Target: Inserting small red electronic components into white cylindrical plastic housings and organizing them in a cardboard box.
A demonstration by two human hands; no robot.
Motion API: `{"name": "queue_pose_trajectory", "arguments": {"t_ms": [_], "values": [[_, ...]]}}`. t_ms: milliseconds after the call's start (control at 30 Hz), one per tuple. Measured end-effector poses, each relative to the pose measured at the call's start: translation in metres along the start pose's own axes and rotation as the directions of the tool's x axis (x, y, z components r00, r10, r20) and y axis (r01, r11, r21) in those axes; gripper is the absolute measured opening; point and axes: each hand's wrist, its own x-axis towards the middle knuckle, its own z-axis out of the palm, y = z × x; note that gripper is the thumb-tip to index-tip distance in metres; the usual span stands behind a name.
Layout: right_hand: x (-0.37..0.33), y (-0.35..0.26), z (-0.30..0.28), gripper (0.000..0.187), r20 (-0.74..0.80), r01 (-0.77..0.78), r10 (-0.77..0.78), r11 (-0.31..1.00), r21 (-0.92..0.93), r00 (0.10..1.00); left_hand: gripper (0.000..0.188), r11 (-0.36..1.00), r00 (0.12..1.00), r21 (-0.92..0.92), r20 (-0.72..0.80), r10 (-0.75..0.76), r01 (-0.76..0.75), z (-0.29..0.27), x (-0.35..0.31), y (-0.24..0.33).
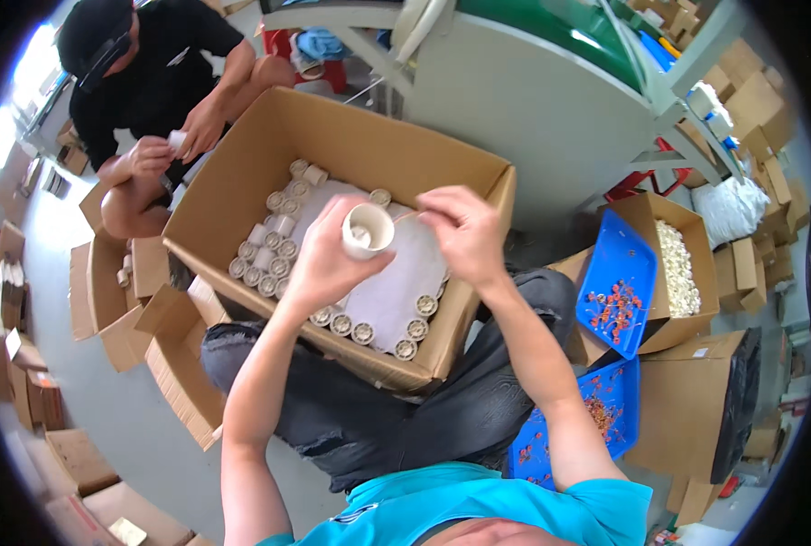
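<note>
My left hand [326,250] is wrapped round a white cylindrical cup [369,229], its round mouth tilted up towards me. A small pale part shows inside. Just to the right, my right hand [460,227] has thumb and fingers pinched together on a thin reddish strand [407,216] that runs towards the cup's rim. Both hands are above a large open cardboard box [369,136]. Inside, several similar white cylinders [362,330] lie along the edges of a pale sheet [382,300]; my hands hide part of them.
To the right, two blue trays [625,246] hold small red and orange parts [616,309]. Behind them stands a carton of white pieces [676,268]. Open cartons [182,355] lie at left. At upper left a co-worker [151,82] handles a small white part. A grey machine panel [533,118] stands ahead.
</note>
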Motion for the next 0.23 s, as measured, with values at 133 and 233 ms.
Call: {"name": "queue_pose_trajectory", "arguments": {"t_ms": [133, 233], "values": [[0.009, -0.016, -0.024, 0.020, -0.287, 0.154, -0.153, 0.988, -0.022, 0.946, 0.058, 0.977, 0.962, 0.186, -0.230, 0.148, -0.105, 0.005, 0.000, -0.018], [0.001, -0.028, -0.027, 0.025, -0.381, 0.325, -0.299, 0.946, 0.004, 0.875, 0.071, 0.983, 0.945, 0.137, -0.286, 0.156, -0.121, 0.005, -0.005, -0.010]]}}
